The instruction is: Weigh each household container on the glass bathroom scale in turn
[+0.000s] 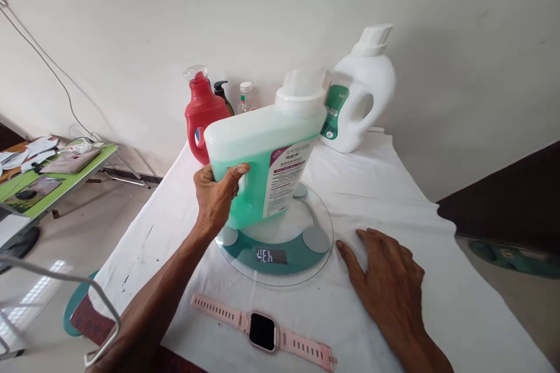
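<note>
Nearest to you, a pink-strapped smartwatch (262, 331) lies flat on the white-covered worktop (144, 280), its strap stretched out to both sides. To the right of it, your right hand (387, 282) rests on the cover with its grip loose and wide, the thumb tip just beside the edge of the round glass scale (297, 253). The scale shows lit digits on its display (271, 256). Your left hand (216, 195) has its grip closed on the left side of the jug (258, 148), the thumb pressed to the front face. This jug, with green liquid inside, is tilted over the scale; whether its bottom touches the glass, I cannot tell surely from this angle. Behind it stand a red bottle (203, 108) at left and a white bottle (380, 84) at right, before the wall (262, 6)
</note>
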Tool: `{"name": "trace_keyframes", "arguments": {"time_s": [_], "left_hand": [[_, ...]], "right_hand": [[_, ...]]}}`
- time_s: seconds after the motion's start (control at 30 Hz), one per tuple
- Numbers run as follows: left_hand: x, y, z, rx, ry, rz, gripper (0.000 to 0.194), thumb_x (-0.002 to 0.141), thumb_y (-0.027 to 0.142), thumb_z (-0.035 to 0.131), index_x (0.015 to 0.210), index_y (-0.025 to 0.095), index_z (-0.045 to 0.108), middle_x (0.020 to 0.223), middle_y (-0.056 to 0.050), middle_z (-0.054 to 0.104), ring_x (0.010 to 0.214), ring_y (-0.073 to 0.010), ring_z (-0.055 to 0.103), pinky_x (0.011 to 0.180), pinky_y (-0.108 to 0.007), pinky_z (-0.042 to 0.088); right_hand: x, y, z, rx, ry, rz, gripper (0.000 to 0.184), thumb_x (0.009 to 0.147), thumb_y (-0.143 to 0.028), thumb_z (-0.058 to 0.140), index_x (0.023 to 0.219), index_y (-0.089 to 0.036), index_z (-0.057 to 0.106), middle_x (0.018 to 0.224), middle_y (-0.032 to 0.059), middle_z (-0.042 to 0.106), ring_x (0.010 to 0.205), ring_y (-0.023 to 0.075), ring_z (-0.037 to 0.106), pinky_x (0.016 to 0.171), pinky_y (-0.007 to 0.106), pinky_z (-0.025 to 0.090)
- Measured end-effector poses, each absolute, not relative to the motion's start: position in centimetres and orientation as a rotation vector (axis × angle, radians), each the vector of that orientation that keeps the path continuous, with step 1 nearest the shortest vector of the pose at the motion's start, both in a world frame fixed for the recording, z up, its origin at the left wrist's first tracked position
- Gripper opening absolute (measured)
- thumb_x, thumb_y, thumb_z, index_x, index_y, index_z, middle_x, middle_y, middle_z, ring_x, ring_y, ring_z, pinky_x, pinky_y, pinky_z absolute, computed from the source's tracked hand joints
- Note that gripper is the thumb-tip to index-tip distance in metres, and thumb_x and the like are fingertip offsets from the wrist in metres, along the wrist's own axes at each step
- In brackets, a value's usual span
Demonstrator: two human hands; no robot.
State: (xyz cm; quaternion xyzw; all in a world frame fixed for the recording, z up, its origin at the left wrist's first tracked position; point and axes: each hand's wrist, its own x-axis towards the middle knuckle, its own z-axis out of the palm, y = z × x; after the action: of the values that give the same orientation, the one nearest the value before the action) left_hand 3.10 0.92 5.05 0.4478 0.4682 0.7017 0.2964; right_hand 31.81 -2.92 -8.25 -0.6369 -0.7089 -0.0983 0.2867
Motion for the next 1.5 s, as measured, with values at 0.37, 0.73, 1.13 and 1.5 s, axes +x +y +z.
{"name": "trace_keyframes", "arguments": {"time_s": [0.37, 0.73, 1.13, 1.5], "left_hand": [[-4.9, 1.2, 8.7, 1.143, 1.307, 2.291, 0.056, 0.063, 0.048, 0.090, 0.050, 0.022, 0.043, 0.044, 0.009, 0.037, 0.037, -0.0057, 0.033, 0.035, -0.023, 0.026], [-9.8, 4.1, 4.9, 1.028, 1.511, 2.264, 0.056, 0.062, 0.052, 0.084, 0.050, 0.023, 0.038, 0.042, 0.010, 0.033, 0.036, -0.0057, 0.031, 0.036, -0.022, 0.027], [-9.4, 4.1, 2.8, 1.450, 2.001, 2.030, 0.053, 0.090, 0.071, 0.058, 0.093, 0.018, 0.064, 0.089, -0.007, 0.066, 0.084, -0.0230, 0.066, 0.084, -0.043, 0.055], [-4.4, -4.3, -4.1, 1.668, 2.136, 1.539, 0.077, 0.093, 0.067, 0.056, 0.152, 0.020, 0.041, 0.147, -0.021, 0.049, 0.130, -0.0414, 0.054, 0.098, -0.064, 0.054]], "right_hand": [[31.9, -2.8, -8.4, -1.707, -1.917, -0.326, 0.062, 0.107, -0.058, 0.031, 0.119, -0.009, 0.068, 0.126, 0.0219, 0.069, 0.110, 0.0412, 0.066, 0.084, 0.054, 0.052], [32.0, -2.6, -8.4, -1.673, -1.900, -0.382, 0.060, 0.108, -0.058, 0.031, 0.117, -0.012, 0.068, 0.122, 0.0202, 0.070, 0.105, 0.0391, 0.067, 0.084, 0.052, 0.052], [32.1, -3.2, -8.5, -1.753, -1.791, -0.007, 0.045, 0.103, -0.055, 0.046, 0.123, -0.018, 0.063, 0.134, 0.0184, 0.066, 0.122, 0.0390, 0.062, 0.097, 0.059, 0.053], [29.7, 4.2, 1.1, -1.546, -1.754, 0.295, 0.043, 0.098, -0.057, 0.055, 0.123, -0.022, 0.059, 0.130, 0.0159, 0.065, 0.125, 0.0348, 0.059, 0.101, 0.054, 0.053]]}}
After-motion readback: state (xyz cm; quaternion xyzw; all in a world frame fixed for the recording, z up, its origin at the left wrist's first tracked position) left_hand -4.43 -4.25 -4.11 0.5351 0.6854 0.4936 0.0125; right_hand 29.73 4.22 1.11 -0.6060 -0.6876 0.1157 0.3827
